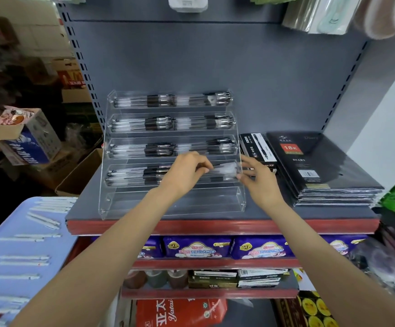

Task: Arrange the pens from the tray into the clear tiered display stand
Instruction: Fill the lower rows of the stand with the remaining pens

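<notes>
The clear tiered display stand [111,204] stands on the grey shelf with black-and-clear pens lying in its upper four tiers; the lowest tier holds nothing. My left hand [187,171] pinches a bunch of pens [224,169] at the right half of the fourth tier. My right hand [260,182] is at the stand's right end, fingertips touching the pens' ends. The light blue tray [7,251] at the lower left carries several white pens [24,260] in rows.
A black pen box [257,149] and a stack of black diaries [321,166] lie right of the stand. The shelf has a red front edge [215,226]. Packaged goods fill lower shelves. Cardboard boxes [29,140] stand at the left.
</notes>
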`<state>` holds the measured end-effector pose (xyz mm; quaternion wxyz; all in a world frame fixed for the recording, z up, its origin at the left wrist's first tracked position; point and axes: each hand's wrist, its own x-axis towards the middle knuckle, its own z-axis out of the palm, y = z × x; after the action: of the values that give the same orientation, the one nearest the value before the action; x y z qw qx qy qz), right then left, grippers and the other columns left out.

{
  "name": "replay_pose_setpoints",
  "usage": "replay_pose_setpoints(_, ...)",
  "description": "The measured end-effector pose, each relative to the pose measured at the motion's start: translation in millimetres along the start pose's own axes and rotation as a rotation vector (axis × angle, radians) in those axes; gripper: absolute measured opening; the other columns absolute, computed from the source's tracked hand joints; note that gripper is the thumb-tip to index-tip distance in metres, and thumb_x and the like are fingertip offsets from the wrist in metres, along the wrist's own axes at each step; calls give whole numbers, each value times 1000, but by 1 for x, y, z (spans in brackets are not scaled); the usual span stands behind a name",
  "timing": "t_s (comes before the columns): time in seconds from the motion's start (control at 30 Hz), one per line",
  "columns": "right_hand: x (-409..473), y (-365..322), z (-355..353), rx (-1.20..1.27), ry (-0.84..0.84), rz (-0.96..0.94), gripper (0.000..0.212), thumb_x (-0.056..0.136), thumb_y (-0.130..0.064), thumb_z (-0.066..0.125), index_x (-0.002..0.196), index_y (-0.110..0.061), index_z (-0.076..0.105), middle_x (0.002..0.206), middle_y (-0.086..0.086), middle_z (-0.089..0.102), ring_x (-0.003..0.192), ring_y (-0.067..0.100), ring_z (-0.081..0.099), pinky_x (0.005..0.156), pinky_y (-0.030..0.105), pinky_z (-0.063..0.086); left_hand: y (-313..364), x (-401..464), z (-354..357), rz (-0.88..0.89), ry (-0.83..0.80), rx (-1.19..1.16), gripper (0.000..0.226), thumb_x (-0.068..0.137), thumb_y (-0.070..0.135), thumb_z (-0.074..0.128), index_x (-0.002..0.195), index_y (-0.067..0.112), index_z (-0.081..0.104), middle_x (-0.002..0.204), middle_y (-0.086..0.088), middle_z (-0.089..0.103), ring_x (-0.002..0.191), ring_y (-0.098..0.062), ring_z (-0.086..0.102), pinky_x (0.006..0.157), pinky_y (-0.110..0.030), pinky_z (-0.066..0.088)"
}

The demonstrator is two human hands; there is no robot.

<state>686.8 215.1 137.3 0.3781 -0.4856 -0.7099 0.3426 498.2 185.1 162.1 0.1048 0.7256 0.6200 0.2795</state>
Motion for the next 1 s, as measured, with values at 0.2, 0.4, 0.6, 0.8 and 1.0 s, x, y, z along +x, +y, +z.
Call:
replay_pose_setpoints(0.2,0,2,0,11,-2,3,51,89,-2,57,137,-17,46,114,-4,57,100,8,57,87,20,44,3,-4,3,21,-75,52,31,93,7,47,119,14,64,112,-3,56,99,-14,53,88,-13,33)
replay_pose_setpoints(0.4,-1,2,2,22,7,14,51,90,-1,55,138,-18,45,119,-1,57,102,9,56,89,20,44,-8,-24,-2,-13,-141,147,44,97,13,37,140,19,41,150,3,35,139,-11,29,116,-26,22)
replay_pose_setpoints(0.6,-3,-1,1,23,18,26,51,91,0,54,138,-16,44,124,2,57,102,8,55,89,21,43,2,-28,1,20,-264,235,54,96,12,35,148,17,21,156,4,17,145,-8,10,116,-23,9)
replay_pose_setpoints(0.8,-4,-2,2,20,19,33,52,91,-1,54,139,-17,43,127,4,56,105,9,55,90,21,45,5,-25,-5,-2,-297,237,52,94,13,37,146,19,29,155,0,23,143,-11,20,118,-30,18)
replay_pose_setpoints(1.0,-6,-5,2,-5,18,38,52,91,-1,53,140,-16,42,129,4,55,111,12,56,92,21,44,9,-25,-5,-54,-228,294,49,95,27,41,143,27,34,154,5,27,139,-17,30,108,-40,37)
